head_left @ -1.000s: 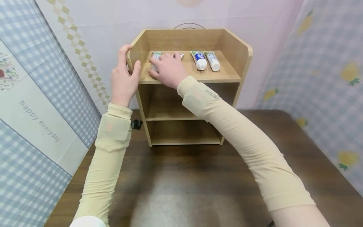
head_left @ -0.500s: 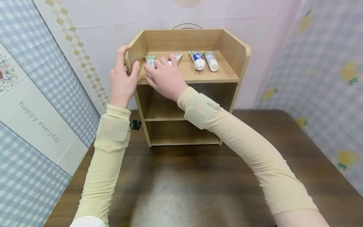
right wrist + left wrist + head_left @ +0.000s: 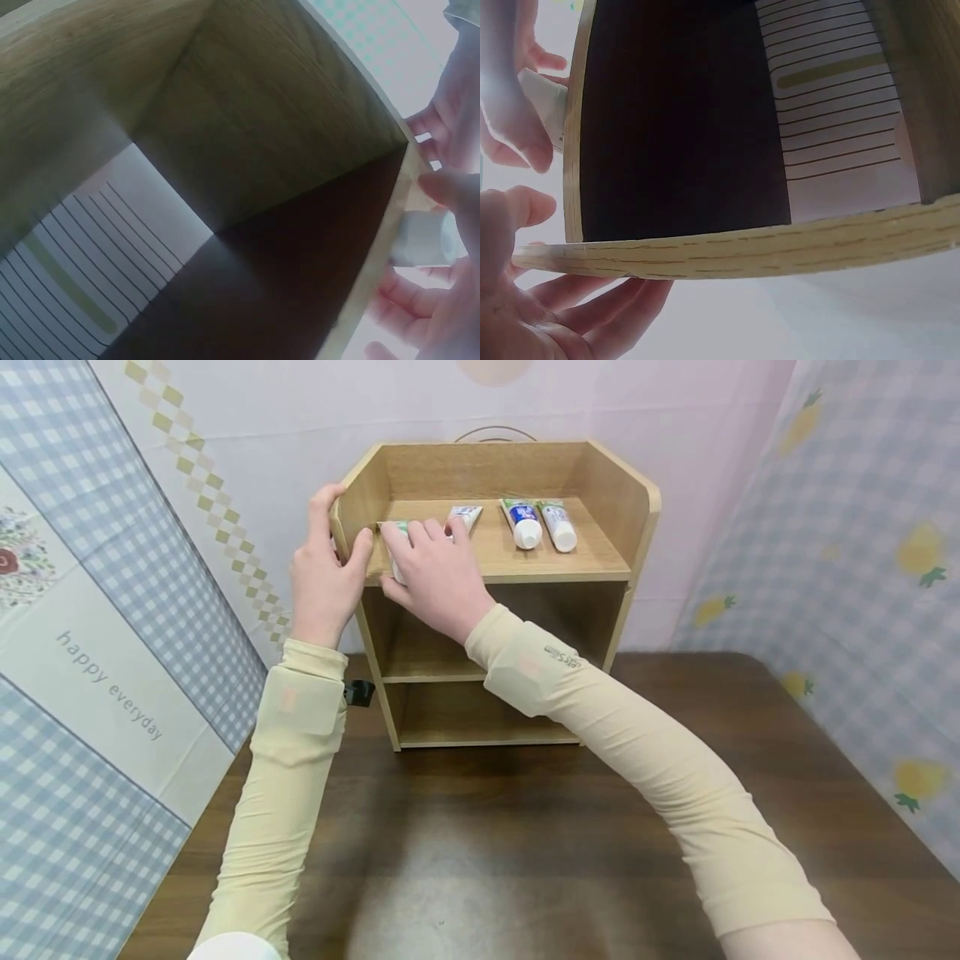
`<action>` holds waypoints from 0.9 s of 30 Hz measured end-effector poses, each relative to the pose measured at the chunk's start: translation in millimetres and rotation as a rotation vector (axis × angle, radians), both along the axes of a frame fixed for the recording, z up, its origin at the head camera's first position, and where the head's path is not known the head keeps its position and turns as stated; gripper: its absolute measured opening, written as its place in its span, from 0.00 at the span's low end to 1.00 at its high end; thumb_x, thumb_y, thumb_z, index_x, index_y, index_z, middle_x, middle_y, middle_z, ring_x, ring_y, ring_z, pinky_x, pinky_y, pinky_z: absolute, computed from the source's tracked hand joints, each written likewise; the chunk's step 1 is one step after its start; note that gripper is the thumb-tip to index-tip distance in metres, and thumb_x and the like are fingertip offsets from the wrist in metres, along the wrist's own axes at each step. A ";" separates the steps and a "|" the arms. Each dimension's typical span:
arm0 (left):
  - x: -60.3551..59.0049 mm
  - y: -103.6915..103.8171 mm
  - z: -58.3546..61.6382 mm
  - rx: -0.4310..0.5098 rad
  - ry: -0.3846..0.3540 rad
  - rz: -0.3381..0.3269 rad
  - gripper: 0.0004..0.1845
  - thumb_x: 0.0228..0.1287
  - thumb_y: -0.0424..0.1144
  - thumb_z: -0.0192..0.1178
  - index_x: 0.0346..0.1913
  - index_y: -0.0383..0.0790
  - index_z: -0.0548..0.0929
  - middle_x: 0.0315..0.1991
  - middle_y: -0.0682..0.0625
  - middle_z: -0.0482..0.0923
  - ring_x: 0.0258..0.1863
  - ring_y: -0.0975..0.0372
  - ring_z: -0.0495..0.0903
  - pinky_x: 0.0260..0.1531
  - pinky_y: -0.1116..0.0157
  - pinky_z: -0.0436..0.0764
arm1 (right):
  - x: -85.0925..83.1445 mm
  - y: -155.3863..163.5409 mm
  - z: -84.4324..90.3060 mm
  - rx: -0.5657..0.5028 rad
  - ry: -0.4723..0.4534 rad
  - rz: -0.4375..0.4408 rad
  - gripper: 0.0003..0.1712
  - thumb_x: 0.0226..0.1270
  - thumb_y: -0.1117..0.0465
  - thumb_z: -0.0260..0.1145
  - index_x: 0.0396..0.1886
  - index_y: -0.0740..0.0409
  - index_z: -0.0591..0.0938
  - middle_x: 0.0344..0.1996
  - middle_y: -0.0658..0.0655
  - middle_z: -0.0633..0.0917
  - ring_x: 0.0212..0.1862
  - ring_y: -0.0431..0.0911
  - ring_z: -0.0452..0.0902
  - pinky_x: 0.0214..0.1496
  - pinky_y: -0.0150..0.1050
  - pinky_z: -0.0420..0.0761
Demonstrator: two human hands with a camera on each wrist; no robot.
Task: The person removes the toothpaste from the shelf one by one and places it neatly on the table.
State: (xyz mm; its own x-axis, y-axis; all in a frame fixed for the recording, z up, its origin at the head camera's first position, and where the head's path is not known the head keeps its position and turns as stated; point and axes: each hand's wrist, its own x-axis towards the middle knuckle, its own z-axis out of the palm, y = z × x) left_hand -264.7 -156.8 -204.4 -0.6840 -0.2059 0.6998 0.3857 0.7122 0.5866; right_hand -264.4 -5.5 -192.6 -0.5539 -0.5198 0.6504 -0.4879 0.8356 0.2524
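At the left end of the wooden shelf unit's (image 3: 555, 560) top, my right hand (image 3: 442, 581) holds a white and green toothpaste tube (image 3: 396, 570), mostly hidden under the fingers. Its white cap (image 3: 424, 238) shows between thumb and fingers in the right wrist view. My left hand (image 3: 326, 577) grips the front edge of the unit's left side panel (image 3: 367, 489), thumb inside and fingers outside. Just beyond my right fingertips lies another white tube (image 3: 466, 515), partly covered. Farther right, a blue and white tube (image 3: 523, 523) and a white tube (image 3: 558, 527) lie side by side, caps toward me.
Two lower compartments (image 3: 487, 710) of the unit open toward me. The unit stands on a dark wooden table (image 3: 465, 843). Printed cloth (image 3: 810, 568) hangs behind and on both sides. A small black object (image 3: 359, 692) shows beside my left wrist.
My right hand has drawn the tube a little toward me and left, nearer the shelf's front edge. More of the neighbouring tube is uncovered. The left hand keeps its grip on the panel.
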 end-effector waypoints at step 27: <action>1.8 0.2 0.6 0.014 -0.036 0.019 0.28 0.66 0.43 0.49 0.68 0.69 0.61 0.30 0.41 0.77 0.25 0.56 0.70 0.24 0.65 0.67 | 10.2 11.4 -10.1 -0.160 -0.050 0.113 0.17 0.67 0.52 0.55 0.50 0.56 0.74 0.23 0.52 0.83 0.29 0.46 0.82 0.36 0.41 0.71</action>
State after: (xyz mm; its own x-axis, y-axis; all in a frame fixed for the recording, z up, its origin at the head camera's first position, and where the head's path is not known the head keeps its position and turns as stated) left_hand -262.9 -156.6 -203.8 -0.7045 -0.2289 0.6718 0.3504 0.7110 0.6097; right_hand -254.2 5.9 -202.7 -0.5314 -0.4728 0.7029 -0.5893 0.8024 0.0941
